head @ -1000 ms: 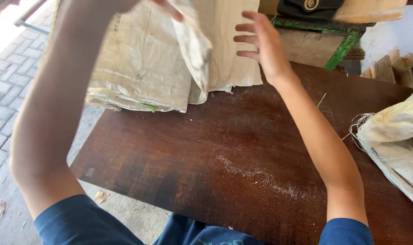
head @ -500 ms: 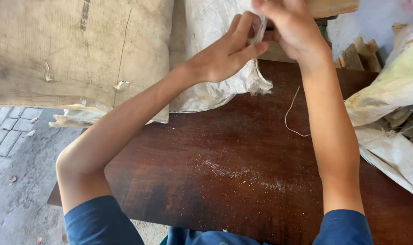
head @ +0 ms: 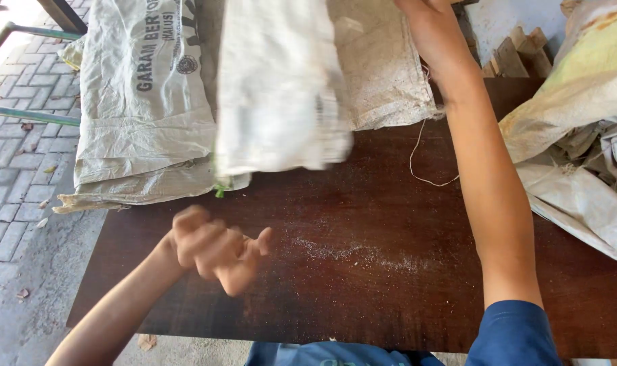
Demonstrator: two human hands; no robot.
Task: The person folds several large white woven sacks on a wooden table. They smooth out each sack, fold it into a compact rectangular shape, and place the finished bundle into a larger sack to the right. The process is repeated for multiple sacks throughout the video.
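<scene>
Both hands work above a dark wooden counter [head: 389, 298]. Right hand [head: 427, 8], at about one o'clock and cut off by the frame's top edge, is raised with its arm stretched up; it seems to grip the top of a white woven sack [head: 281, 88] that hangs blurred in mid-air, though the fingers themselves are out of sight and the exact grip cannot be told. Left hand [head: 217, 247], at about seven o'clock, is empty, fingers loosely curled and thumb out, hovering clear of the counter.

Relative to the hands, the hanging sack drops from the right hand and ends well above the left one, at its twelve o'clock. Judged from this view, handling it well would call for a firm hold on the top hem and a second grip from the free hand on the lower edge, so the cloth stays taut and controlled.

Behind the sack, at eleven o'clock, a stack of flat printed sacks [head: 139, 122] overhangs the counter's far edge. A loose string [head: 423, 173] curls at twelve o'clock, pale grains [head: 362, 254] dust the middle, and crumpled sacks [head: 579, 149] pile at three o'clock.
</scene>
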